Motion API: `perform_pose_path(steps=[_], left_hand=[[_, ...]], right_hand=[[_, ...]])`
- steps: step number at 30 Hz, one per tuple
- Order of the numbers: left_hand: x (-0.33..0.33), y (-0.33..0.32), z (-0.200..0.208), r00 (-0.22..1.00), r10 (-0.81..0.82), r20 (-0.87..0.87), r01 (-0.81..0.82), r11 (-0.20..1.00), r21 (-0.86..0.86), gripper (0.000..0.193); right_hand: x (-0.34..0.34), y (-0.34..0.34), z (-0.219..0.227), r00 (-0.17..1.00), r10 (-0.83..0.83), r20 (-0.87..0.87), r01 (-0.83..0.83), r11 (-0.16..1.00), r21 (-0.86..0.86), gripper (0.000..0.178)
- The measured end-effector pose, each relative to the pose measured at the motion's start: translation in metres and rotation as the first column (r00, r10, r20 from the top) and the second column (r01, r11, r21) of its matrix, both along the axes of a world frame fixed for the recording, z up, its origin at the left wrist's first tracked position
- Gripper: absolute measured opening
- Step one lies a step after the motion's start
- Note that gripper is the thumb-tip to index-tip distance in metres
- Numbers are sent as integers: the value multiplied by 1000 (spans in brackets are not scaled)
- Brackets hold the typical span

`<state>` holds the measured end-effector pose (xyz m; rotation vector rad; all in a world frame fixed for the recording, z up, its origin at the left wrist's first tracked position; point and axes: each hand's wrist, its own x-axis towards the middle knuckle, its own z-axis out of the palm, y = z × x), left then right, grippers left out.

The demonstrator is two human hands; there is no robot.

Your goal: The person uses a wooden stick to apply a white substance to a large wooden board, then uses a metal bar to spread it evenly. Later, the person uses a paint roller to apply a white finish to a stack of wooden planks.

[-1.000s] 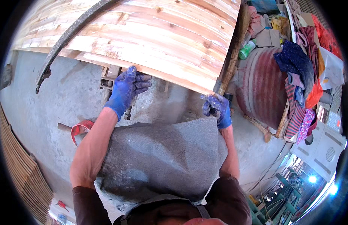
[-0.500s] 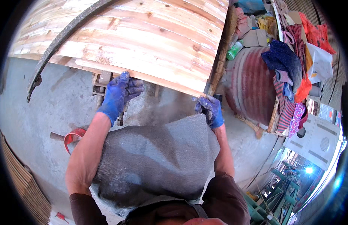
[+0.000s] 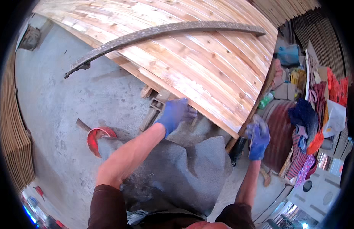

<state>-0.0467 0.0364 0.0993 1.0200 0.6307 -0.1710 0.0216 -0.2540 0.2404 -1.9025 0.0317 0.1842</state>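
A large panel of pale wooden strips [image 3: 207,65] lies ahead of me, with whitish smears along its joints. My left hand [image 3: 175,116], in a blue glove, is at the panel's near edge with its fingers stretched out to the right. Beside it a metal clamp with a threaded screw [image 3: 150,114] sits under the edge. My right hand [image 3: 258,138], also in a blue glove and slightly blurred, is just right of the panel's near right corner. Its fingers are loosely apart and I see nothing in them. A long curved-looking metal bar [image 3: 158,32] lies across the panel.
A grey apron [image 3: 173,171] covers my front. On the floor at left stands a red container [image 3: 93,143]. To the right are a ribbed reddish drum [image 3: 278,126] and a heap of cloths [image 3: 306,114]. Stacked wooden strips [image 3: 18,152] line the far left.
The view has turned, so the panel appears slanted and more of the metal bar shows. My right hand has left the panel's near corner and moved to its right. My left hand stays by the near edge.
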Motion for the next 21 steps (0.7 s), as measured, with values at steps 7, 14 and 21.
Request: perform_pose_path(steps=[7, 14, 21], left_hand=[[5, -7, -23, 989, -27, 143, 12, 995, 104, 28], [7, -5, 27, 983, 163, -83, -181, 941, -287, 31], [2, 6, 40, 990, 130, -45, -137, 968, -212, 33]], right_hand=[[107, 291, -3, 451, 827, 336, -333, 505, -796, 48], [141, 427, -44, 414, 904, 111, -174, 198, -965, 46], [132, 433, -32, 376, 927, -3, -180, 70, -981, 29]])
